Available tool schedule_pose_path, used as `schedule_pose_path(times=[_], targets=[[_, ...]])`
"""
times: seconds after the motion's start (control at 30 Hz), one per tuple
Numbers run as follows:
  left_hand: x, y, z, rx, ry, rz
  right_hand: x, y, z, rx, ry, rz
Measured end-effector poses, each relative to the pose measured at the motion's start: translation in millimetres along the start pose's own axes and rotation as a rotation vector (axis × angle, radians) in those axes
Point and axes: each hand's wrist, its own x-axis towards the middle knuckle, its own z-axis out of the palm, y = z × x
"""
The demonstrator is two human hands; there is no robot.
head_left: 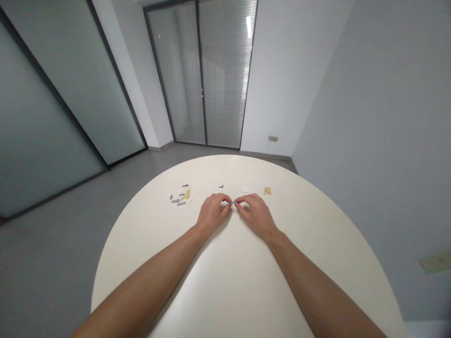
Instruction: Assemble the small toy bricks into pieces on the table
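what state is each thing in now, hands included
Small grey piece, held at both ends
Left hand, pinching its left end
Right hand, pinching its right end
Yellow and grey pieces, scattered loose
Silvery item, resting on the table
Tan pieces, lying loose
Blinds, lowered

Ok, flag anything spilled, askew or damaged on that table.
Nothing stands out: left hand and right hand hold a small grey piece between them; loose pieces lie on the table. Fine damage can't be judged.

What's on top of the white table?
The white table holds a cluster of small pieces, a tiny shiny thing, a pale scrap and yellowish pieces. The left hand and right hand pinch a small grey piece. Hands and arms hide whatever's beneath them.
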Motion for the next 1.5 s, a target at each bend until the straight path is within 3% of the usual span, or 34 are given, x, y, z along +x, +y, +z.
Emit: schedule_pose_path(times=[1.5], targets=[[-0.1,-3.9,1.9,-0.048,0.011,0.001,-1.6,1.0,-0.2,0.018,-0.033,0.027]])
